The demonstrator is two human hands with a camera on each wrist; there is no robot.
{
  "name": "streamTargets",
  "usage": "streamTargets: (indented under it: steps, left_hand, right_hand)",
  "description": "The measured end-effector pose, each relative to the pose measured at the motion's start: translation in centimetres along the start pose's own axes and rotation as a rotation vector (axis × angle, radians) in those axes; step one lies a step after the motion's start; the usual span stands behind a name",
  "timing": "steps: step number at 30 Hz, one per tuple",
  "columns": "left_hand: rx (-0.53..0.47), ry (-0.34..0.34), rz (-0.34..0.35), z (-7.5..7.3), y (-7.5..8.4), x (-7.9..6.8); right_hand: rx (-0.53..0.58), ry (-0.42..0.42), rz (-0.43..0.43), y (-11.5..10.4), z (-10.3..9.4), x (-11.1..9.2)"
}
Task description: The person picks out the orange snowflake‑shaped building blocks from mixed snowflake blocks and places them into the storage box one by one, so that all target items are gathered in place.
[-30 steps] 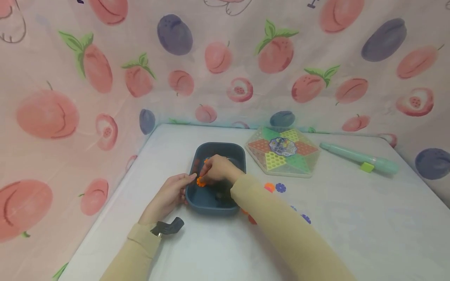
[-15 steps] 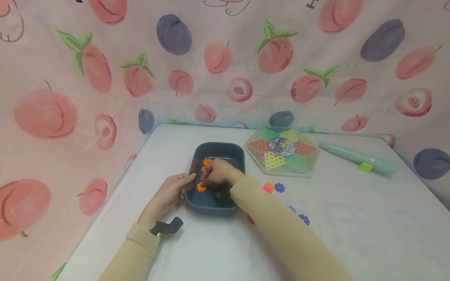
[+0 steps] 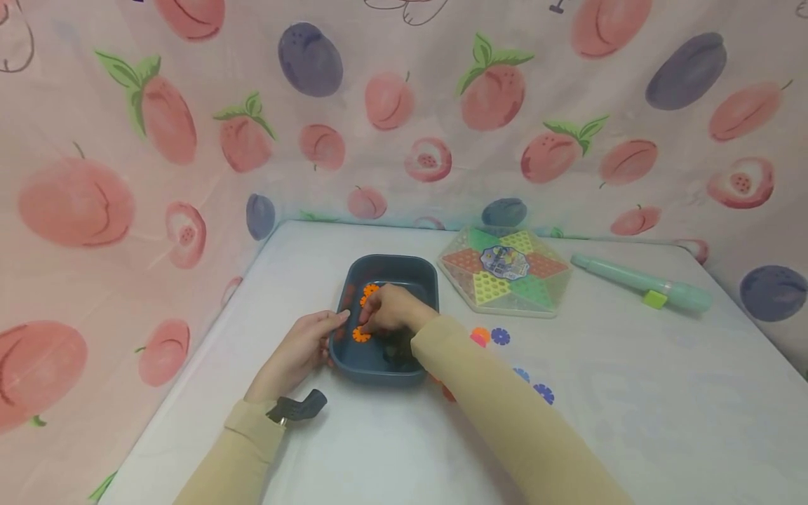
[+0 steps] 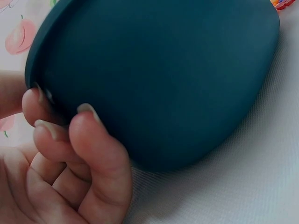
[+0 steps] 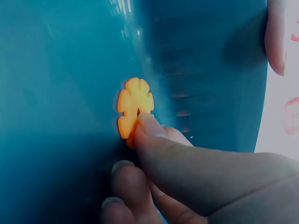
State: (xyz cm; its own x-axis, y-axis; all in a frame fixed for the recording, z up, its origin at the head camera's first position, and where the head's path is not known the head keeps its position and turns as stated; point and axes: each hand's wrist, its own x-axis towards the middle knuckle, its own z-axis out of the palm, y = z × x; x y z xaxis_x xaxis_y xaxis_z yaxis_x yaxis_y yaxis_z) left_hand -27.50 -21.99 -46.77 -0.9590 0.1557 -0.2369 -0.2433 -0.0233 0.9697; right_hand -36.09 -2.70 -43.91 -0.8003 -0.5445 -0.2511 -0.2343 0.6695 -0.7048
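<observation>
My left hand [image 3: 301,351] grips the left wall of a dark blue rectangular tub [image 3: 379,379], thumb over the rim. In the left wrist view the curled fingers [image 4: 100,154] press against the tub's outer side. Inside the tub, my right hand [image 3: 398,307] pinches an orange flower-shaped plastic disc [image 5: 134,100] between thumb and forefinger, low beside the left wall. Farther back in the tub lie other orange notched discs [image 3: 371,289], partly covered by that hand. The tub's right part is hidden by the right hand and sleeve.
Loose discs, including a purple disc [image 3: 501,337], an orange disc [image 3: 480,334] and a blue disc [image 3: 521,374], lie right of the tub, some behind the sleeve. A hexagonal game board [image 3: 505,280] and a pale green tube-shaped thing [image 3: 631,278] stand farther back. Fruit-print cloth [image 3: 391,154] hangs behind.
My right hand has brought the pinched orange disc slightly down and nearer inside the tub, and the discs behind it show more. My left hand keeps its grip on the tub.
</observation>
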Motion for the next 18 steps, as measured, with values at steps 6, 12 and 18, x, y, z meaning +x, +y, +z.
streamTargets:
  steps: [6,12,18]
  left_hand:
    - [-0.011,-0.001,0.004,-0.01,-0.01,-0.02]
    - [-0.015,0.003,-0.004,-0.03,-0.07,0.00]
    - [-0.009,-0.004,-0.001,0.00,-0.08,-0.02]
  right_hand:
    - [-0.047,-0.003,-0.007,-0.23,0.10,-0.10]
    - [-0.062,-0.021,-0.032,-0.31,0.17,-0.35]
    - [-0.058,-0.021,-0.043,-0.39,0.12,-0.44]
